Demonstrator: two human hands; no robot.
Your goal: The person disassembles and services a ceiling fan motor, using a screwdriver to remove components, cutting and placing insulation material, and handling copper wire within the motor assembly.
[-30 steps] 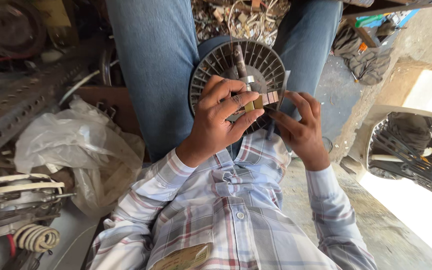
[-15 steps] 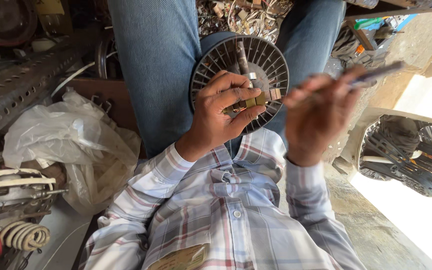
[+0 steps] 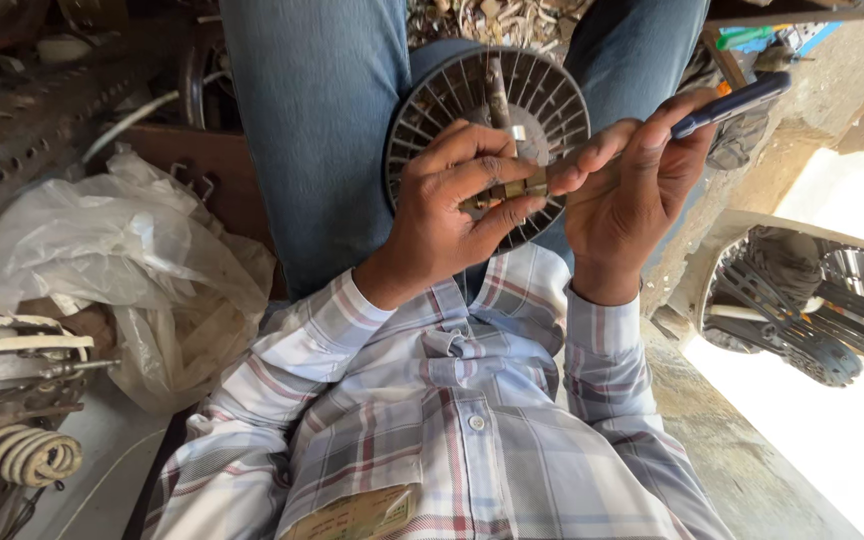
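Hands are both busy: your left hand point(image 3: 447, 205) pinches a small brass part point(image 3: 512, 190) against the finned rotor point(image 3: 487, 100) wedged between your knees, right hand point(image 3: 632, 190) gripping a dark tool point(image 3: 732, 103). Rotor looks heavy and stiff, fins thin, so grab the rim. Brass bit's tiny, probably slippery.

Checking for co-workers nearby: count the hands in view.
2. The left hand pinches a small brass part over the round vented disc on the lap; the right hand, beside it, grips a blue-handled tool. No other hands show.
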